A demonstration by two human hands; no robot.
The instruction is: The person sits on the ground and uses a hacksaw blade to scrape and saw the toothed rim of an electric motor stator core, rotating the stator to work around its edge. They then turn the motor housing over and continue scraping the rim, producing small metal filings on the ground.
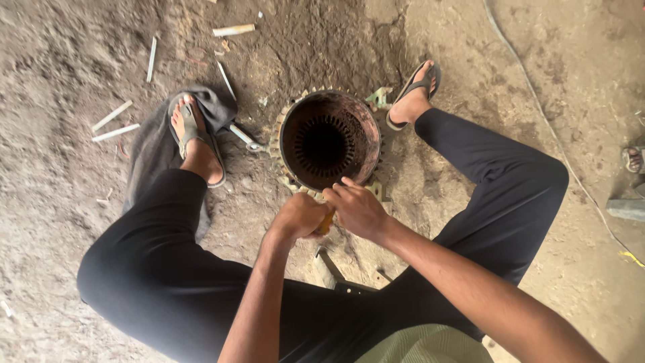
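Seated on the dirt floor (510, 60), your left hand (299, 215) is clenched on an orange-handled tool (326, 223); your right hand (356, 208), fingers curled, touches the motor stator (329, 141) rim between your feet. Brace the rim steady.

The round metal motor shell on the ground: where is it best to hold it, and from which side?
Probably the motor shell by its upper rim, from the far side. It stands with its open end up, and both hands, left and right, crowd the near rim.
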